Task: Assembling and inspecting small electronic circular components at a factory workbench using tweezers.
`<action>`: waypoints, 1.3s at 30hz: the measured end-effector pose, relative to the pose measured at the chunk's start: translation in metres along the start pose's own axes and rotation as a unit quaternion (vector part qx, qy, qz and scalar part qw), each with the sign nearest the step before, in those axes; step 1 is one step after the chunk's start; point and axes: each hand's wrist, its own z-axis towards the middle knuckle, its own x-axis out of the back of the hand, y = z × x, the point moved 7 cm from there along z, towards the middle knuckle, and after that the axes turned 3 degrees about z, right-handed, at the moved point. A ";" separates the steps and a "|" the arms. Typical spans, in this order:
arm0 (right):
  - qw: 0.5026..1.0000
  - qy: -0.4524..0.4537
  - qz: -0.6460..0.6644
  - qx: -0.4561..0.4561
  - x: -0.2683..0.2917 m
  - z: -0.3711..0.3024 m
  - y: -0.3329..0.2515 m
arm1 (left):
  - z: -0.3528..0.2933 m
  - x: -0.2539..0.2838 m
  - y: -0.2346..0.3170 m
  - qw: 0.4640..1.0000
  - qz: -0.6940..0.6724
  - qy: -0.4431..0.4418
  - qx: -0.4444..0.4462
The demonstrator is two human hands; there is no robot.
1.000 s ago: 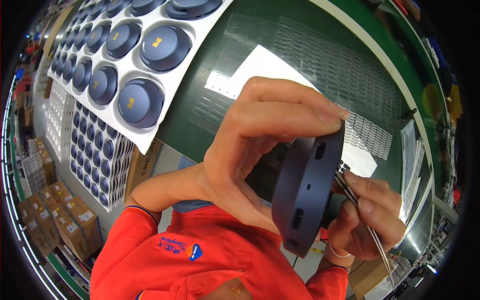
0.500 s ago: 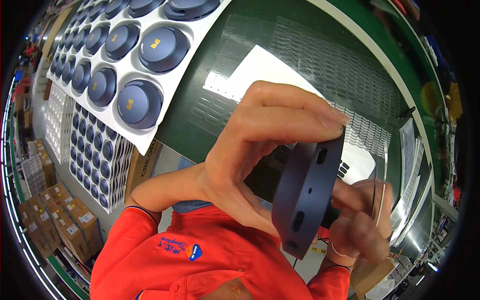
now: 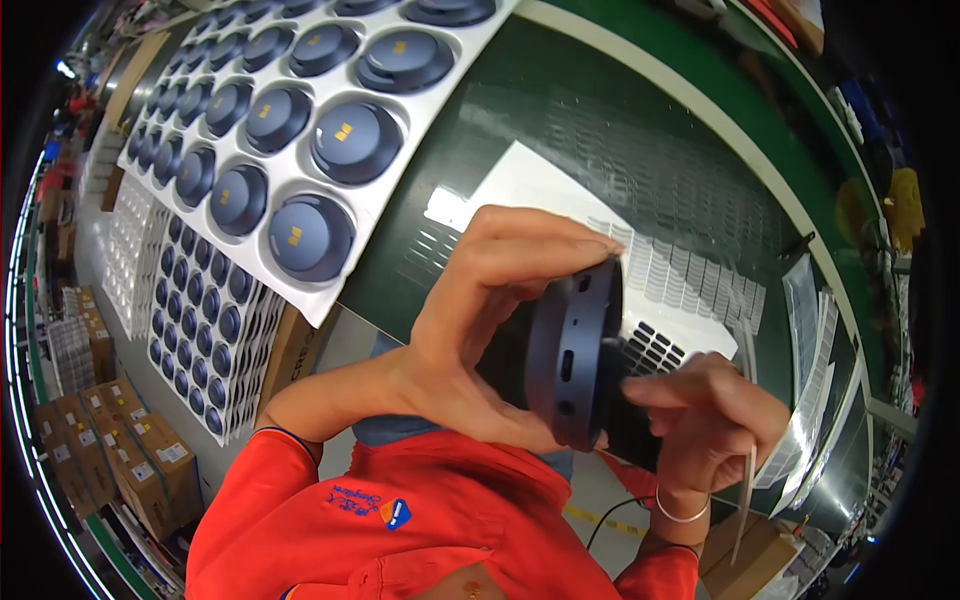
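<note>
My left hand (image 3: 490, 320) grips a dark blue headphone ear cup (image 3: 560, 365), its fingers at the top and the thumb below. The cup stands on edge, with slots and small holes along its rim. Close to the cup's right face is my right hand (image 3: 715, 415), thumb and forefinger reaching toward it. A thin clear plastic sheet (image 3: 746, 500), seen edge-on, is held between the other fingers of that hand. Whether the fingertips touch the cup or pinch something small is hard to make out. Behind the hands lies a white sheet with black oblong stickers (image 3: 655, 345).
A white moulded tray (image 3: 330, 285) of blue ear cups fills the left of the green table (image 3: 400, 235). Clear sheets with oblong outlines (image 3: 690, 180) lie farther back. Stacked trays (image 3: 205, 330) and cardboard boxes (image 3: 130, 450) stand lower left; plastic sheets (image 3: 810, 340) lie right.
The ear cup has moved left and turned so its rim faces me more upright. My right hand has shifted, its fingers now clearer beside the cup. The view has swung slightly.
</note>
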 end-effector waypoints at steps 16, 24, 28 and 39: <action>0.997 0.066 -0.033 -0.007 0.021 -0.010 -0.001 | 0.241 0.182 -0.148 0.822 0.538 -0.185 -0.032; 0.990 0.113 -0.063 -0.051 0.026 -0.014 0.000 | 0.256 0.187 -0.205 0.851 0.422 -0.278 0.144; 0.992 0.095 -0.065 -0.054 0.024 -0.010 -0.003 | 0.270 0.234 -0.203 0.878 0.411 -0.194 0.152; 0.992 0.103 -0.064 -0.044 0.025 -0.001 0.013 | 0.274 0.267 -0.244 0.672 0.589 -0.335 0.299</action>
